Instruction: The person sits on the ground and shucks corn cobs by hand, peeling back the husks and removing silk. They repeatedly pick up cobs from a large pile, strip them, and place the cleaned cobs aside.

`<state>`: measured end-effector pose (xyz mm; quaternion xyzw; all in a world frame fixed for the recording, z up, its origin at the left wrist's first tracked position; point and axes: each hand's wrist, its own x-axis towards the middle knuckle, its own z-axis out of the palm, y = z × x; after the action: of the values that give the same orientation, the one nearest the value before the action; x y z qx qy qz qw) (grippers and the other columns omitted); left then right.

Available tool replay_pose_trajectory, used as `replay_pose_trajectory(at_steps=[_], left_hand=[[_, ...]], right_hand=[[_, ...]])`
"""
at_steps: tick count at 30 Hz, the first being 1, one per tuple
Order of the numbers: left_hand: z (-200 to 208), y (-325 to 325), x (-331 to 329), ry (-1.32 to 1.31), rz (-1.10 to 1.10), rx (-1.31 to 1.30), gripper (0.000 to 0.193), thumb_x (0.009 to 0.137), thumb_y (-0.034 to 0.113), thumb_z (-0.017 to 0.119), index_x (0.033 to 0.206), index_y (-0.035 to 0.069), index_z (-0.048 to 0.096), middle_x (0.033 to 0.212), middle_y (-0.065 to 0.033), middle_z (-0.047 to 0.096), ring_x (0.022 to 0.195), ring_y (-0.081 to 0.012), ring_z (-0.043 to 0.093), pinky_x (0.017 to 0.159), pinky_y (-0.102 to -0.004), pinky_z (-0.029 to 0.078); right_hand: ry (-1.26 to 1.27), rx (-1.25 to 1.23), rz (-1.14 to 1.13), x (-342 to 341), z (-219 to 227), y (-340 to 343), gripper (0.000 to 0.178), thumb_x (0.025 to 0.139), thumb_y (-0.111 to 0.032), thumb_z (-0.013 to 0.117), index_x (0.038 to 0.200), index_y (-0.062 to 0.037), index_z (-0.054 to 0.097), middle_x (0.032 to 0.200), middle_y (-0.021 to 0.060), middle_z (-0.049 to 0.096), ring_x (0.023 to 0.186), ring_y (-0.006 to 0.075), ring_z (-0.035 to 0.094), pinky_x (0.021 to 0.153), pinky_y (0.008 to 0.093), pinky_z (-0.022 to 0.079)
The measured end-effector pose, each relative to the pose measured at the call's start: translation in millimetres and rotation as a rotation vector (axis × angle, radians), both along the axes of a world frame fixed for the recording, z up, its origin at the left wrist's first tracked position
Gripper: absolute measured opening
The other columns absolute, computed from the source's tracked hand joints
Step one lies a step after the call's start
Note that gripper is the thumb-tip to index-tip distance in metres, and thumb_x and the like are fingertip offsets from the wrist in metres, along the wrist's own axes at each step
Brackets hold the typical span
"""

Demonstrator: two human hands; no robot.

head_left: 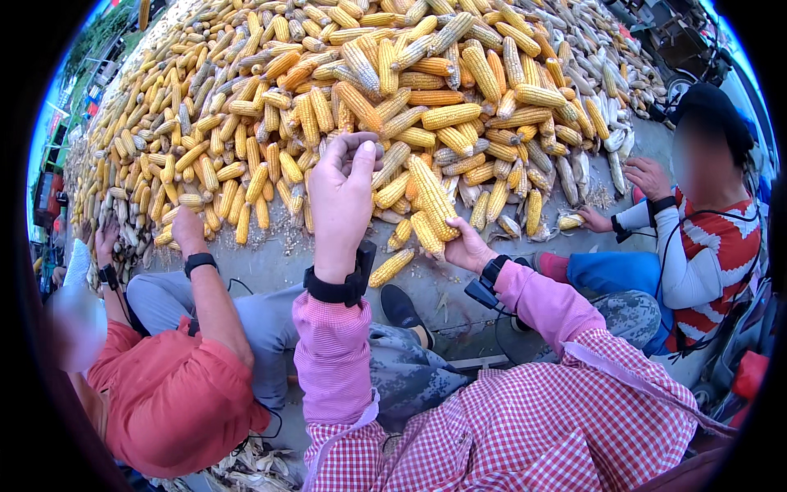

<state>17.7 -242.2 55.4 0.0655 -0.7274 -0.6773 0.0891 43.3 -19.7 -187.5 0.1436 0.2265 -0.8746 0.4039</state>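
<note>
My right hand [470,248] is closed around the lower ends of two yellow corn cobs, a long one [431,195] pointing up toward the heap and a shorter one [427,234] beside it. To its left my left hand [343,193] is raised in front of the heap, fingers curled and thumb folded toward them; no cob shows in it. Behind both hands rises a large heap of husked corn cobs [328,82], yellow, orange and some greyish. One loose cob [391,268] lies on the ground below my hands.
On the left a person in a red shirt [176,385] reaches to the heap's edge. At the right sits another person in a red and white top [713,246], one hand near a cob [570,222]. Dry husks [250,469] lie at lower left. Grey ground [484,307] borders the heap.
</note>
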Motion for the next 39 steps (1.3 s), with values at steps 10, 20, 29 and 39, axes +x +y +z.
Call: replay_pose_trajectory(at_steps=[10, 20, 29, 39], left_hand=[[-24, 27, 15, -0.014, -0.112, -0.466, 0.065, 0.097, 0.043, 0.052, 0.14, -0.003, 0.038, 0.116, -0.0304, 0.063, 0.111, -0.0428, 0.061, 0.095, -0.0449, 0.047], [-19, 25, 23, -0.019, 0.098, -0.149, 0.063, 0.097, 0.035, 0.053, 0.143, -0.004, 0.034, 0.13, -0.0304, 0.055, 0.122, -0.0408, 0.054, 0.102, -0.0419, 0.042], [-29, -21, 14, 0.134, 0.171, 0.292, 0.05, 0.099, 0.02, 0.048, 0.142, -0.003, 0.037, 0.131, -0.0162, 0.052, 0.118, -0.0246, 0.051, 0.103, -0.0348, 0.038], [-25, -7, 1, 0.118, 0.15, 0.297, 0.042, 0.1, 0.019, 0.046, 0.137, 0.0, 0.042, 0.119, -0.0089, 0.057, 0.101, -0.0167, 0.058, 0.086, -0.0314, 0.05]], right_hand=[[0.346, -0.196, -0.134, -21, 188, -28, 0.064, 0.086, -0.031, 0.066, 0.141, -0.008, 0.043, 0.135, 0.0103, 0.054, 0.124, 0.028, 0.052, 0.106, 0.0534, 0.04], [0.392, 0.1, -0.201, 11, 202, -28, 0.047, 0.091, -0.02, 0.063, 0.133, -0.0049, 0.05, 0.128, 0.0061, 0.058, 0.119, 0.0195, 0.055, 0.107, 0.0421, 0.041], [0.41, 0.901, 0.939, 134, 61, 30, 0.041, 0.086, -0.036, 0.072, 0.111, -0.0037, 0.064, 0.092, 0.0034, 0.067, 0.071, 0.0104, 0.064, 0.057, 0.0246, 0.054], [0.393, 0.823, -0.091, -195, 207, 127, 0.044, 0.094, -0.032, 0.061, 0.125, -0.0037, 0.048, 0.122, 0.0145, 0.06, 0.096, 0.0201, 0.066, 0.084, 0.0331, 0.057]])
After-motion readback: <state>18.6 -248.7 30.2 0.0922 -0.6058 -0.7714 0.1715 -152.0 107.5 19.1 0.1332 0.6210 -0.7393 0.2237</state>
